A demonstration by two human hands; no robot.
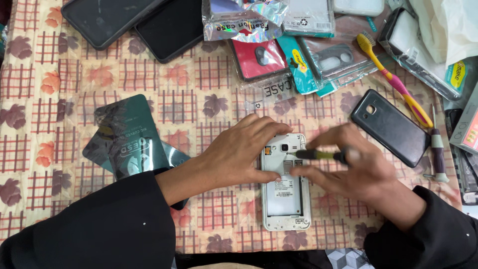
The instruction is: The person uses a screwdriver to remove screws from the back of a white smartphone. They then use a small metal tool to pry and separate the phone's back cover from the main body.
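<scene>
A white phone [285, 199] lies face down with its back cover off, near the table's front edge. My left hand [239, 152] rests on its upper left side, with fingers over the top edge and the thumb against the left side. My right hand [358, 167] grips a small screwdriver [321, 155] with a yellow-green and black handle. The tip of the screwdriver points left at the phone's upper part, just below the camera. The dark back cover [390, 127] lies to the right of my hands.
A patterned cloth [64, 89] covers the table. Dark green packets [130, 137] lie at the left. Two dark tablets [134, 22] and several packaged phone cases [279, 45] are at the back. A yellow-pink toothbrush [393, 79] and another screwdriver [437, 149] lie at the right.
</scene>
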